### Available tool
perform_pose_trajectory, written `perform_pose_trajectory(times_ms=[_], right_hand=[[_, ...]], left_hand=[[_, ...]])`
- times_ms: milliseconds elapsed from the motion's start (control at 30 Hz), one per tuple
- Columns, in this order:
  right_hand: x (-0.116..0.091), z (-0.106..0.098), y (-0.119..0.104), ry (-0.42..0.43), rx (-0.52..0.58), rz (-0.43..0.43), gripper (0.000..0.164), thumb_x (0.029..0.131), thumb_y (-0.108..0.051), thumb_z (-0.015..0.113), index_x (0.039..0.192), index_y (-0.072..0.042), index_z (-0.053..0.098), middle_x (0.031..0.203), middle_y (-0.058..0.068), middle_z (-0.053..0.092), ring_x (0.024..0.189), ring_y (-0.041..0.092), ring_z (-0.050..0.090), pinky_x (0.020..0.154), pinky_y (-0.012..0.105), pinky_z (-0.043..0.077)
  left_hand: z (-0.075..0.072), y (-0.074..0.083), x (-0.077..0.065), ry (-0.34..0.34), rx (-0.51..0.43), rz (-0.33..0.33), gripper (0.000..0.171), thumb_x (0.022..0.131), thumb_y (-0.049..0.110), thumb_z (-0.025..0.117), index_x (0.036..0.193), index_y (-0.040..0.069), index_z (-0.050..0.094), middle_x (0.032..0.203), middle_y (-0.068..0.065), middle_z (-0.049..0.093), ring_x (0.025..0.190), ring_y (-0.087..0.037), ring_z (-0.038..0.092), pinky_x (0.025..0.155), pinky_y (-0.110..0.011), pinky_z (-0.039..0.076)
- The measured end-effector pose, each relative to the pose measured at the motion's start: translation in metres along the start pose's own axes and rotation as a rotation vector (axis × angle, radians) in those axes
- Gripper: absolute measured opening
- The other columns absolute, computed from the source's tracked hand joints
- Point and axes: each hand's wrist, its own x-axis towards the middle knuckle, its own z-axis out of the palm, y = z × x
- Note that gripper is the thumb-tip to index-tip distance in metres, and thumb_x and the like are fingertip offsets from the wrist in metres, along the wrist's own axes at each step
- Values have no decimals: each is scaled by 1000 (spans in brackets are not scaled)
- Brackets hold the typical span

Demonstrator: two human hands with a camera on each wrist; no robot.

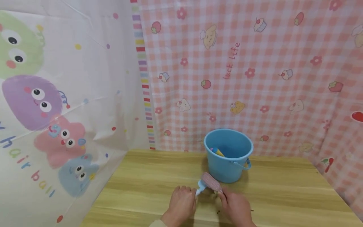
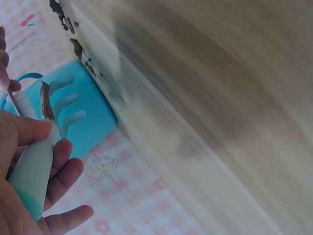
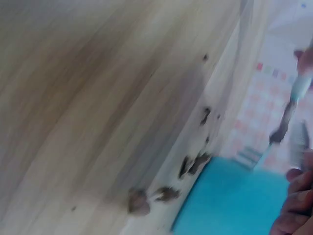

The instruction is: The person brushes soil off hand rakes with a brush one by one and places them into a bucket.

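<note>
In the head view my left hand (image 1: 181, 203) grips the handle of a small light-blue toy rake (image 1: 201, 186). Its pale handle (image 2: 33, 171) and tines (image 2: 68, 103) show in the left wrist view, with a brown clump (image 2: 46, 100) stuck on the neck. My right hand (image 1: 236, 205) holds a brush with a pinkish-grey oval head (image 1: 211, 181), which lies against the rake near its tines. Whether they touch is hard to tell. In the right wrist view the brush (image 3: 299, 142) is blurred and partly cut off.
A blue bucket (image 1: 227, 170) with a handle stands just beyond both hands, holding a yellow-and-blue item (image 1: 217, 152). Brown crumbs (image 3: 139, 201) lie scattered on the wooden table (image 1: 158, 170). A checked pink cloth (image 1: 181, 41) and a white printed sheet (image 1: 93, 72) hang around it.
</note>
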Motion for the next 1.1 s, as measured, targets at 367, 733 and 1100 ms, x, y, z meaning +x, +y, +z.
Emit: perform_pose_trajectory(times_ms=[367,733,1100], right_hand=[[3,3,-3,-88,-35,93,11,91,-20,70,83,-14,66,76,6,67,66,32,65,50,47,46],[0,-3,0,-67,-36,99,9,91,-19,70,84,-14,66,70,1,64,62,28,64,50,47,46],[-1,1,-10,-84,-64,91,13,91,-24,70,89,-11,68,71,8,66,63,32,65,50,49,46]], left_hand=[[-2,-1,1,9,50,37,22,76,28,77,71,15,60,61,4,54,56,-12,51,61,-32,46],[-3,-1,-9,16,26,36,24,76,28,76,69,15,57,61,3,55,59,-13,54,61,-32,45],[-5,1,-5,-21,5,21,19,78,26,77,77,13,63,68,1,61,67,-16,61,75,-43,53]])
